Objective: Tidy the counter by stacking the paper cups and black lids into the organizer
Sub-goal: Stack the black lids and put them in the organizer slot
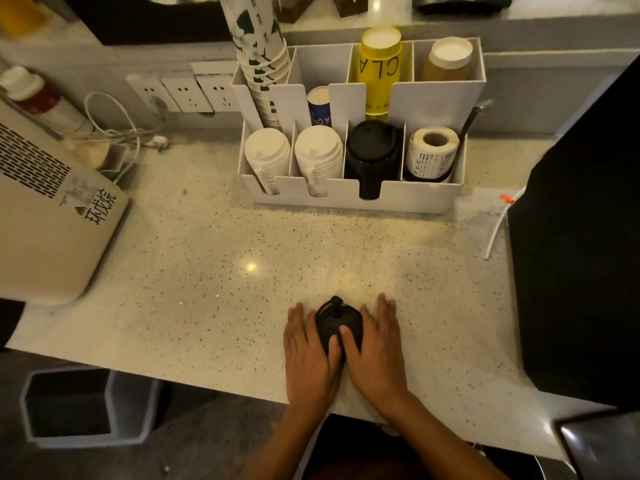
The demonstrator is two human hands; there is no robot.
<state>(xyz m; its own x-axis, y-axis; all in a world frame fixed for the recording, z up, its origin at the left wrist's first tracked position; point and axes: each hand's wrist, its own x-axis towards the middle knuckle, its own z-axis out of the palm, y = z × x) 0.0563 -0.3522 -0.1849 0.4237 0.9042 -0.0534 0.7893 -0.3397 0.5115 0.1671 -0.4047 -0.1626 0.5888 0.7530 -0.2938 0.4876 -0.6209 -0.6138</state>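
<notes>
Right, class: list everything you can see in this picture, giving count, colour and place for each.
organizer: one, white, back of counter
white lids: two stacks, front left slots
black lids: one stack, front third slot
label roll: one, white, front right slot
cups: stacks; patterned, blue, yellow, brown; back slots
loose black lids: small stack, near edge
appliance: one, beige, left
left hand, right hand: flanking the loose lids, thumbs on top
</notes>
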